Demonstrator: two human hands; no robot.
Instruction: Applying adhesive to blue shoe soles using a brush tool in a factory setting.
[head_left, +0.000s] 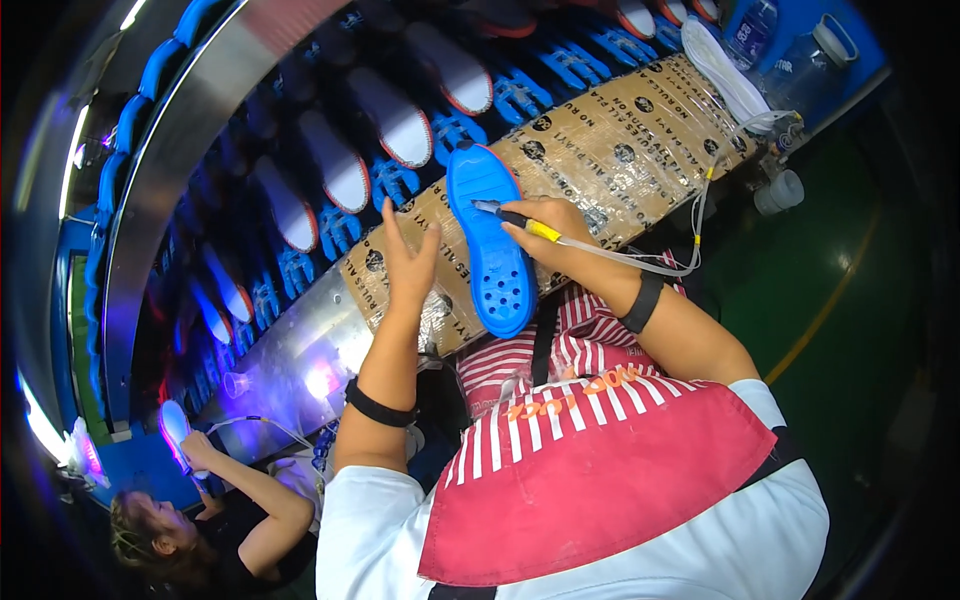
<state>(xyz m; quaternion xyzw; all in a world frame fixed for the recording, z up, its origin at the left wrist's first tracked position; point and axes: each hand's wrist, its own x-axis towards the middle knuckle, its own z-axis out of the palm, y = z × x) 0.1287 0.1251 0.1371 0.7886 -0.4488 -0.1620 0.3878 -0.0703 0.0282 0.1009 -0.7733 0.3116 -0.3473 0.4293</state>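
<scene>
A blue shoe sole (485,240) lies lengthwise in front of me, with a ribbed upper part and round holes toward its near end. My right hand (552,230) grips a glue brush (520,219) with a dark handle and yellow band; its tip rests on or just above the middle of the sole. A clear tube (625,262) runs from the brush along my right forearm. To the left of the sole, my left hand (408,260) is open, its index finger and thumb spread, with nothing in it. It appears apart from the sole.
Tape-covered cardboard (620,150) covers the bench. Beyond it, white-soled shoe uppers (395,125) hang in rows beside blue holders (520,95). At the right end are a white insole-like piece (722,75) and a clear jug (810,60). A co-worker (190,530) holds another sole at lower left.
</scene>
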